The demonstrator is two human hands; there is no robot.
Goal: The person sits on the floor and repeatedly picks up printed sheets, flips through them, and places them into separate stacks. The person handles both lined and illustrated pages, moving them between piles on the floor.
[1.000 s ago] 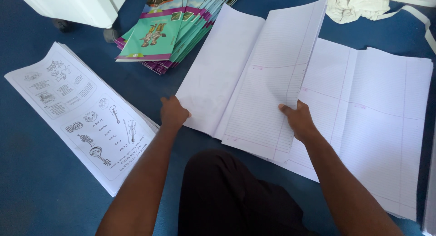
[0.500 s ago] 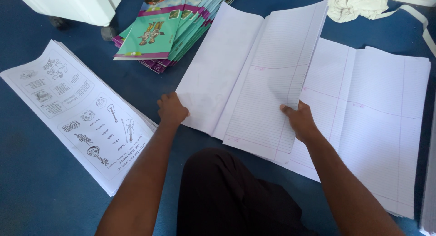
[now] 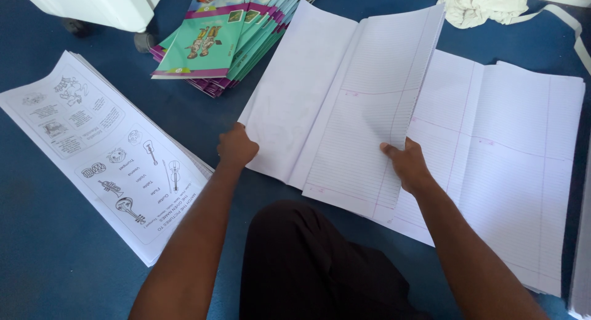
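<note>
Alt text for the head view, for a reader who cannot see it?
Both hands hold a folded bundle of large ruled sheets: left hand at its left edge, right hand at its right edge, above a flat stack of ruled sheets. Printed picture sheets and green booklets lie left on the blue floor.

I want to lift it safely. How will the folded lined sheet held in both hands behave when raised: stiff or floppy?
Probably floppy: the lined sheet is thin, wide paper, and it already bends along its fold between the left hand and right hand. It likely weighs little. It may sag or crease if held by one edge.
</note>
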